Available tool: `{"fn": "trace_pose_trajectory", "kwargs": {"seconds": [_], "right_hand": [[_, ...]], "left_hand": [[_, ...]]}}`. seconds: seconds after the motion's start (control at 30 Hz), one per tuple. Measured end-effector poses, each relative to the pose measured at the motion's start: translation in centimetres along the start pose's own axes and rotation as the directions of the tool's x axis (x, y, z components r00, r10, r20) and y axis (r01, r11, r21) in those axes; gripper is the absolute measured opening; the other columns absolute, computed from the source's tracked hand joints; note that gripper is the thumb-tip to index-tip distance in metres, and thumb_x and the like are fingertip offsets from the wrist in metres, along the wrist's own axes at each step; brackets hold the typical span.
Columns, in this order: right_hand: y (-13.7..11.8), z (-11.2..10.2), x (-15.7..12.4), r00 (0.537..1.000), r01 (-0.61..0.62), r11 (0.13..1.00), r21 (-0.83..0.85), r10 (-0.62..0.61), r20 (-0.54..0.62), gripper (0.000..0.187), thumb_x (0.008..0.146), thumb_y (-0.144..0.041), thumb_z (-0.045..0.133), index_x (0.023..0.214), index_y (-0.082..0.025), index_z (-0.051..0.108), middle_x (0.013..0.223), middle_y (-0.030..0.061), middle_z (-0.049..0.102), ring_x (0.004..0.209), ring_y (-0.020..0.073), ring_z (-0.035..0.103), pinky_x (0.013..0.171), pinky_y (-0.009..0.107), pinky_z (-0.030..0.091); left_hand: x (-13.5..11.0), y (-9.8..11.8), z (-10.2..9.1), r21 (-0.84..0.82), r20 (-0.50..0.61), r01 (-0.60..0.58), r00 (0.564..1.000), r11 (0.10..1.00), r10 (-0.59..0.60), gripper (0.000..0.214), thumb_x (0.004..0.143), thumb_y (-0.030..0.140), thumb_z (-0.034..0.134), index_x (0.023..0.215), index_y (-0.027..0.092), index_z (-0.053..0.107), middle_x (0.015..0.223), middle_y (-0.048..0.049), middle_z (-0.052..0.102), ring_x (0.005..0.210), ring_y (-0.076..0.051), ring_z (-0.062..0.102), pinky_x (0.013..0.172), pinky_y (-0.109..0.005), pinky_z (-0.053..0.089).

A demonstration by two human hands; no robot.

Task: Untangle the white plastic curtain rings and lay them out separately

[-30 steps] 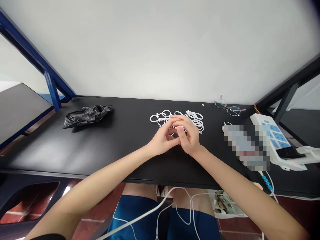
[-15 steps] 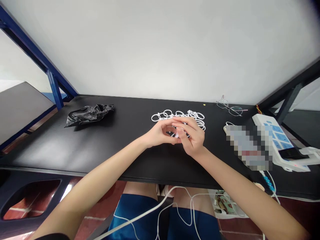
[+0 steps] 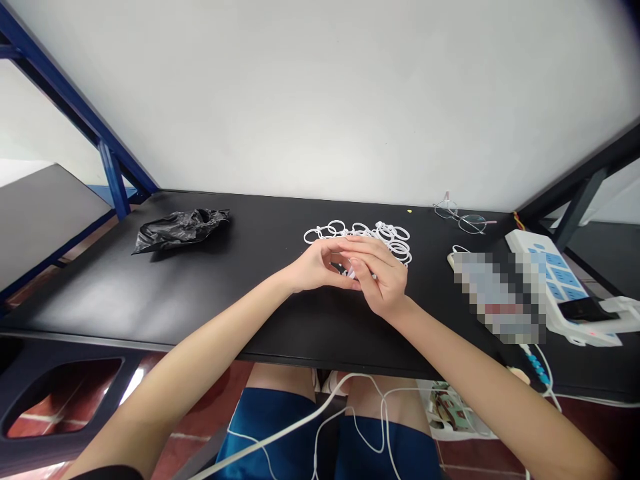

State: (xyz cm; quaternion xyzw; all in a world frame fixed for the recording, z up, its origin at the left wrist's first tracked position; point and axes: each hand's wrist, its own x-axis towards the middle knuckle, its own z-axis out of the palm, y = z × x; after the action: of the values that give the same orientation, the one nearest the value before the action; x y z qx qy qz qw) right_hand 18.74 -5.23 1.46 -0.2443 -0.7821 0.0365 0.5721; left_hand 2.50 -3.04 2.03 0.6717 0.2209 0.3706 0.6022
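Observation:
My left hand (image 3: 320, 264) curves into a C above the black table, its fingertips running under the fingers of my right hand (image 3: 381, 273). My right hand is closed, thumb bent against the fingers, touching the left. A small white item (image 3: 352, 272) shows in the gap between the two hands; the fingers cover most of it, so its kind stays unclear. Just behind and below the hands lies a pile of thin white rings (image 3: 399, 248), some looped together or overlapping, partly hidden by my fingers.
On the black table (image 3: 260, 260), a crumpled black plastic bag (image 3: 183, 230) lies left. To the right are glasses (image 3: 471, 223), a blurred phone-like object (image 3: 500, 300) and a white power strip (image 3: 553, 273) with a plug. White cables (image 3: 300, 420) hang across my lap.
The fingers of my right hand have folded closer over the left fingertips, and the gap between the hands is smaller. The rings and other objects stay where they were.

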Motion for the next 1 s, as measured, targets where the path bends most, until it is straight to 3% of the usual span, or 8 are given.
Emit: {"fn": "trace_pose_trajectory", "kwargs": {"seconds": [0.33,0.47,0.5,0.57,0.63,0.73,0.87,1.0], "right_hand": [[0.0,0.0,-0.1,1.0,0.001,1.0,-0.015,-0.001,-0.002,0.025,0.093,-0.019,0.05,0.103,-0.025,0.072,0.104,0.0061,0.074,0.106,0.0256,0.067,0.091,0.048,0.056],[0.5,0.0,-0.1,0.999,-0.035,0.998,-0.047,0.037,0.032,0.026,0.093,-0.025,0.051,0.111,-0.024,0.07,0.119,0.0094,0.07,0.111,0.0272,0.065,0.092,0.049,0.055],[0.8,0.0,-0.1,0.997,-0.069,0.995,-0.075,0.073,0.04,0.028,0.093,-0.027,0.052,0.115,-0.024,0.068,0.127,0.0107,0.065,0.114,0.0279,0.063,0.094,0.049,0.054],[1.3,-0.2,0.0,0.988,-0.15,0.981,-0.125,0.153,0.018,0.032,0.093,-0.03,0.053,0.122,-0.023,0.064,0.137,0.0124,0.057,0.121,0.029,0.059,0.098,0.05,0.051],[1.8,-0.3,0.0,0.976,-0.219,0.965,-0.145,0.215,-0.043,0.032,0.094,-0.031,0.053,0.122,-0.023,0.065,0.138,0.0124,0.057,0.118,0.0274,0.061,0.098,0.049,0.052],[2.5,-0.5,0.0,0.955,-0.293,0.942,-0.163,0.282,-0.091,0.027,0.094,-0.032,0.053,0.114,-0.022,0.068,0.132,0.0126,0.061,0.112,0.0258,0.064,0.094,0.048,0.055],[3.1,-0.4,-0.2,0.944,-0.328,0.928,-0.175,0.314,-0.103,0.025,0.093,-0.033,0.055,0.108,-0.021,0.07,0.127,0.0133,0.064,0.108,0.0259,0.065,0.091,0.048,0.056],[3.3,-0.4,-0.3,0.947,-0.318,0.932,-0.175,0.306,-0.094,0.024,0.092,-0.031,0.056,0.108,-0.02,0.07,0.126,0.0136,0.064,0.106,0.0255,0.066,0.09,0.047,0.056]], "left_hand": [[-0.1,0.1,0.3,0.023,0.006,-0.009,1.0,1.0,0.008,0.042,0.065,0.025,0.083,0.101,0.014,0.065,0.088,-0.0034,0.062,0.08,-0.014,0.062,0.058,-0.021,0.049],[0.3,0.1,-1.6,0.164,0.03,0.008,0.999,0.986,-0.013,0.048,0.066,0.026,0.08,0.11,0.016,0.063,0.099,-0.0059,0.064,0.082,-0.014,0.061,0.062,-0.022,0.051],[0.4,0.0,-2.6,0.246,-0.039,0.003,0.999,0.969,0.007,0.045,0.066,0.027,0.079,0.107,0.016,0.063,0.102,-0.0064,0.064,0.081,-0.014,0.061,0.062,-0.022,0.051],[0.5,-0.2,-4.9,0.433,-0.297,0.061,0.952,0.899,0.078,0.043,0.066,0.027,0.079,0.105,0.017,0.063,0.106,-0.0052,0.065,0.077,-0.012,0.06,0.068,-0.024,0.051],[0.2,-0.5,-7.3,0.571,-0.552,0.244,0.821,0.784,0.146,0.042,0.067,0.028,0.077,0.105,0.018,0.062,0.1,-0.0026,0.067,0.073,-0.011,0.059,0.072,-0.026,0.05],[-0.5,-0.8,-9.8,0.63,-0.709,0.52,0.688,0.576,0.155,0.036,0.073,0.032,0.072,0.104,0.02,0.06,0.099,-0.0031,0.066,0.078,-0.016,0.06,0.076,-0.03,0.048],[-1.1,-1.0,-10.3,0.67,-0.738,0.701,0.666,0.245,0.113,0.03,0.078,0.041,0.068,0.096,0.019,0.059,0.107,-0.0093,0.064,0.107,-0.03,0.055,0.091,-0.042,0.041],[-1.1,-1.0,-9.9,0.648,-0.757,0.746,0.653,0.153,0.023,0.037,0.077,0.05,0.067,0.093,0.018,0.059,0.108,-0.0115,0.063,0.109,-0.033,0.053,0.095,-0.045,0.037]]}}
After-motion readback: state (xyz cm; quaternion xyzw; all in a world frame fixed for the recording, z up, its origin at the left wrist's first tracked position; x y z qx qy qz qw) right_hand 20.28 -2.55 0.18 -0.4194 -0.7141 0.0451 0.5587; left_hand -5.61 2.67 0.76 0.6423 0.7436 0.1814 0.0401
